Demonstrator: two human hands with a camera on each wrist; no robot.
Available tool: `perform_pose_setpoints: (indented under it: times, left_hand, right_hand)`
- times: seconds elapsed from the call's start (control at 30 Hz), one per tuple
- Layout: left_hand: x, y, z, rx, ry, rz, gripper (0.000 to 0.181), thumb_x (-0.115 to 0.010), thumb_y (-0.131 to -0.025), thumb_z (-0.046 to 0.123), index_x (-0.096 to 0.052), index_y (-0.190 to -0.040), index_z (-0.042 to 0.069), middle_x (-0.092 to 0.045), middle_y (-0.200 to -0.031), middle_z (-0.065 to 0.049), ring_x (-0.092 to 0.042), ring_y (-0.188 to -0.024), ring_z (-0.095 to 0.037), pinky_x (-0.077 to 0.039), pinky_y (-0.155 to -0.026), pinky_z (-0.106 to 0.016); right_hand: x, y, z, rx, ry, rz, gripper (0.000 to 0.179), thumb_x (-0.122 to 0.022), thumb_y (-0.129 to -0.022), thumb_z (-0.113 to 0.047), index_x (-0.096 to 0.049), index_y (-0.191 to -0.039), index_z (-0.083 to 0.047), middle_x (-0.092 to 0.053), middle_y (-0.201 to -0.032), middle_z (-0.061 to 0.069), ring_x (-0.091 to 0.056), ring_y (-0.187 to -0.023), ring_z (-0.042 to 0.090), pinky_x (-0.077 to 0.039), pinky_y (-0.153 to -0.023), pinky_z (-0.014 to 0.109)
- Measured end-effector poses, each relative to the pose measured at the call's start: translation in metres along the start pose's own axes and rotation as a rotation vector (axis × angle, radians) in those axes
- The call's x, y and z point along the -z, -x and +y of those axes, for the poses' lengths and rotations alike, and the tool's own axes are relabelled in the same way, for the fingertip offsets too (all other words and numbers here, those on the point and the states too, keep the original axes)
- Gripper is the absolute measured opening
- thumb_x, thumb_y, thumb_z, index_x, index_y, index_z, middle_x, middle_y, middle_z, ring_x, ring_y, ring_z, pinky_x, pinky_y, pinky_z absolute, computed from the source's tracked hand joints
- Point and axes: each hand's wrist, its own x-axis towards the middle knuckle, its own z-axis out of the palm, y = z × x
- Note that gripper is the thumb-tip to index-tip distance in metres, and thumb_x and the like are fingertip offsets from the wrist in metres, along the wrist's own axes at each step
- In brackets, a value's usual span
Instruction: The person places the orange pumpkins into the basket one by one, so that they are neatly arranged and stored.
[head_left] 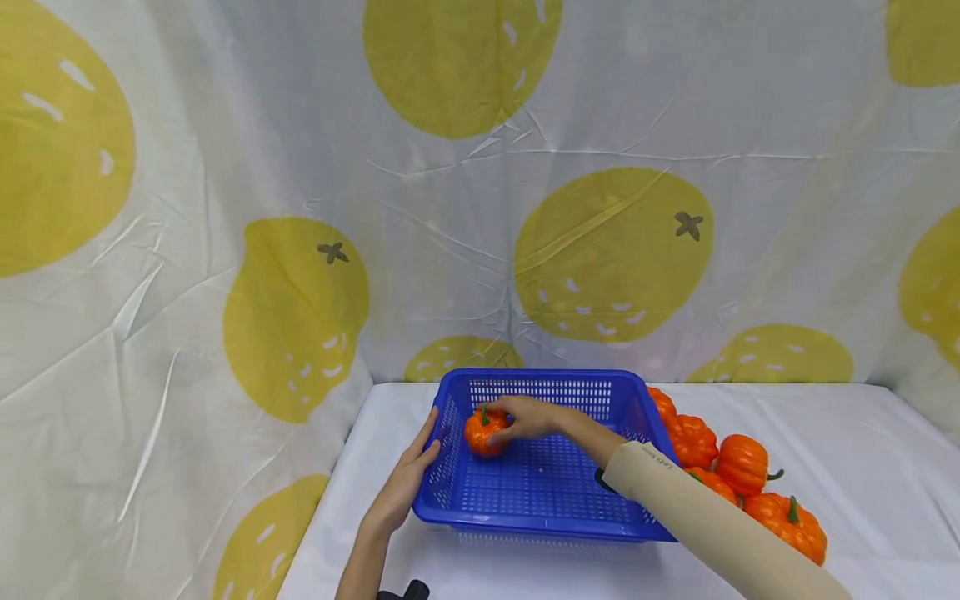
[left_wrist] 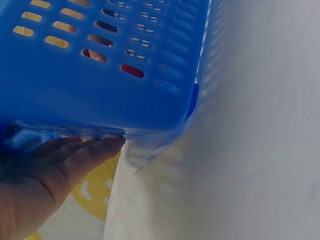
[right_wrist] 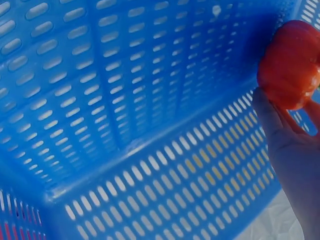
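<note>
A small orange toy pumpkin (head_left: pixel 486 432) with a green stem is inside the blue plastic basket (head_left: pixel 540 527), near its left wall. My right hand (head_left: pixel 525 417) grips it between thumb and fingers. The right wrist view shows the same pumpkin (right_wrist: pixel 290 65) at the fingertips, above the slotted basket walls. At the basket's left side, my left hand (head_left: pixel 405 483) rests against the rim. In the left wrist view its fingers (left_wrist: pixel 92 155) lie fairly straight along the basket's edge. More orange pumpkins (head_left: pixel 742 464) sit in a group just right of the basket.
A white cloth (head_left: pixel 870 450) covers the table. Behind and to the left hangs a pale curtain (head_left: pixel 442 242) printed with yellow lemons. My right forearm, in a beige sleeve (head_left: pixel 697 508), crosses over the basket's right rim and partly hides the pumpkins there.
</note>
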Motion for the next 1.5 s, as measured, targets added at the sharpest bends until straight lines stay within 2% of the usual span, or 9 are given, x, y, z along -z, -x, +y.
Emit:
perform_pose_setpoints:
  times: [0.33,0.57,0.8,1.03,1.23,1.5]
  left_hand:
    - [0.000,0.001,0.000,-0.001,-0.004,0.007,0.058,-0.036,-0.113,0.024,-0.018,-0.167,0.021,-0.009,-0.175,-0.013,-0.001,-0.161,-0.043,0.002,-0.127,-0.068]
    - [0.001,-0.001,0.000,-0.005,0.001,-0.003,0.058,-0.036,-0.113,0.024,-0.017,-0.167,0.020,-0.009,-0.175,-0.014,-0.001,-0.161,-0.044,0.002,-0.127,-0.068]
    - [0.002,-0.001,-0.001,0.003,-0.014,0.001,0.058,-0.037,-0.112,0.025,-0.017,-0.167,0.022,-0.010,-0.175,-0.015,-0.002,-0.161,-0.044,0.002,-0.127,-0.068]
    - [0.002,0.001,0.003,0.009,-0.006,-0.002,0.059,-0.037,-0.112,0.023,-0.017,-0.167,0.020,-0.011,-0.175,-0.015,-0.002,-0.161,-0.044,0.002,-0.127,-0.068]
    - [0.002,0.003,0.004,0.019,0.002,0.000,0.059,-0.038,-0.112,0.023,-0.017,-0.167,0.021,-0.010,-0.175,-0.016,-0.002,-0.161,-0.044,0.002,-0.127,-0.068]
    - [0.001,0.002,0.004,0.023,0.000,-0.004,0.060,-0.039,-0.112,0.025,-0.017,-0.167,0.022,-0.010,-0.175,-0.015,-0.001,-0.161,-0.044,0.002,-0.127,-0.068]
  right_hand:
    - [-0.001,0.002,0.000,-0.041,-0.063,-0.007,0.069,-0.073,-0.097,-0.027,-0.044,-0.156,-0.003,-0.054,-0.151,0.023,-0.052,-0.141,0.039,-0.040,-0.120,0.054]
    - [0.024,0.017,-0.005,-0.110,-0.105,-0.046,0.076,-0.070,-0.099,-0.029,-0.034,-0.160,0.000,-0.053,-0.150,0.030,-0.051,-0.141,0.043,-0.040,-0.120,0.056]
    - [0.065,0.048,-0.007,-0.153,-0.085,0.006,0.079,-0.067,-0.100,-0.042,-0.035,-0.159,-0.002,-0.054,-0.150,0.028,-0.051,-0.142,0.041,-0.041,-0.119,0.056]
    - [0.095,0.089,0.002,-0.158,-0.172,0.076,0.080,-0.065,-0.101,-0.043,-0.030,-0.163,-0.007,-0.046,-0.158,0.023,-0.044,-0.147,0.041,-0.036,-0.122,0.059]
    - [0.105,0.119,0.023,-0.176,-0.155,0.150,0.076,-0.063,-0.102,-0.043,-0.031,-0.164,-0.012,-0.041,-0.163,0.020,-0.040,-0.150,0.042,-0.031,-0.123,0.063]
    - [0.115,0.157,0.052,-0.232,-0.152,0.220,0.070,-0.058,-0.105,-0.039,-0.032,-0.162,-0.007,-0.040,-0.161,0.028,-0.037,-0.149,0.049,-0.029,-0.120,0.070]
